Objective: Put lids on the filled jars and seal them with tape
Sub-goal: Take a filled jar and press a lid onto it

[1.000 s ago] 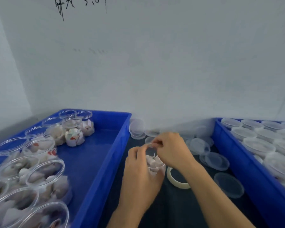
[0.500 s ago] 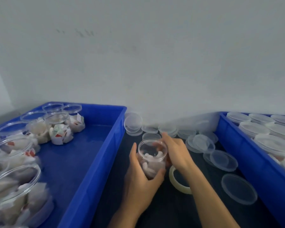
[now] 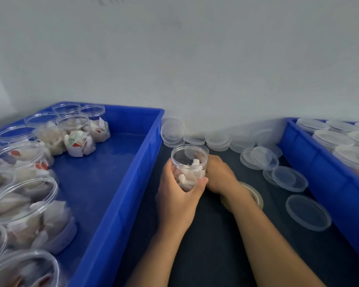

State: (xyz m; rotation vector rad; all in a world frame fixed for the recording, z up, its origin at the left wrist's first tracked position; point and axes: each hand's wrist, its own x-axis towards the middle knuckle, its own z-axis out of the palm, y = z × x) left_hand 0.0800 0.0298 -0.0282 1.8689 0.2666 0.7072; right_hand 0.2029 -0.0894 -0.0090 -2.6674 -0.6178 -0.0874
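The jar (image 3: 189,168), filled with white packets and not yet lidded, stands upright on the dark surface (image 3: 216,245) between two blue bins; the left hand (image 3: 177,195) wraps its fingers round it from seven o'clock; the right hand (image 3: 221,176) holds it at three o'clock, fingers hidden behind it; the tape roll (image 3: 255,194) lies under that wrist; loose lids (image 3: 289,179) wait at three o'clock. Best keep the jar upright and seat a lid level before taping.

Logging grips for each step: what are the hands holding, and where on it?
Both hands hold the jar by its side wall: left hand wraps it, right hand behind.
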